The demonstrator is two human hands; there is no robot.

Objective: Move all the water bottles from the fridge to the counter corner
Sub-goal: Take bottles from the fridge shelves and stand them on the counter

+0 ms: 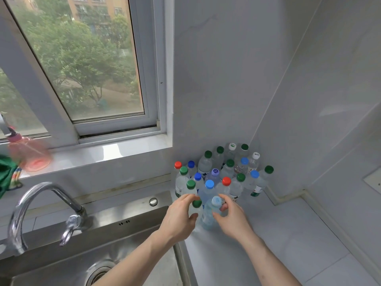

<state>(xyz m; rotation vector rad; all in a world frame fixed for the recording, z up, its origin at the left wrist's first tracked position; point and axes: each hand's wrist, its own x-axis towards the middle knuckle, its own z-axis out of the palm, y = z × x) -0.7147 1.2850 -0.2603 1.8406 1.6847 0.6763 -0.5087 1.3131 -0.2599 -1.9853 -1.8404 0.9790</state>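
Observation:
Several clear water bottles [224, 172] with green, blue, red and white caps stand packed in the counter corner [288, 228] against the tiled walls. At the front of the group, my left hand [181, 215] grips a green-capped bottle [196, 204], fingers curled round its neck and shoulder. My right hand [231, 217] grips a light-blue-capped bottle [210, 215] right beside it. Both bottles stand upright on the counter, touching the cluster. The fridge is out of view.
A steel sink [127, 254] with a chrome tap [41, 211] lies left of the counter. A pink bottle [28, 153] and green cloth [6, 174] sit on the window sill. A wall socket [373, 180] is at right.

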